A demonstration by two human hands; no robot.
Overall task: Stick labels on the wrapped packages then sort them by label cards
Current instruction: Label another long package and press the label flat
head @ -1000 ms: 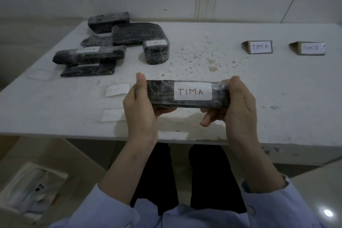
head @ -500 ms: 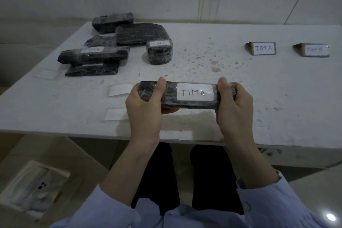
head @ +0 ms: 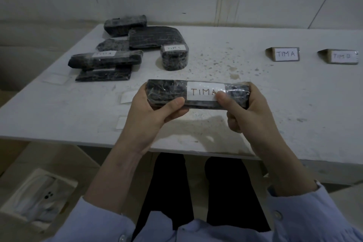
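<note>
I hold a long dark wrapped package (head: 169, 92) above the near part of the white table (head: 294, 104). A white label reading TIM A (head: 204, 91) is stuck on its top face. My left hand (head: 155, 112) grips the package's left end. My right hand (head: 247, 112) grips its right end, with the thumb pressing on the label's right edge. Two label cards stand at the far right: TIM A card (head: 285, 54) and TIM B card (head: 342, 56).
Several dark wrapped packages (head: 137, 45) lie in a pile at the far left, some with labels. Blank white labels (head: 127, 96) lie on the table near my left hand. A box (head: 39, 198) sits on the floor at lower left.
Both thumbs slid inward along the package's top; my right thumb now presses the label's right edge. The package shifted slightly to the right and up.
</note>
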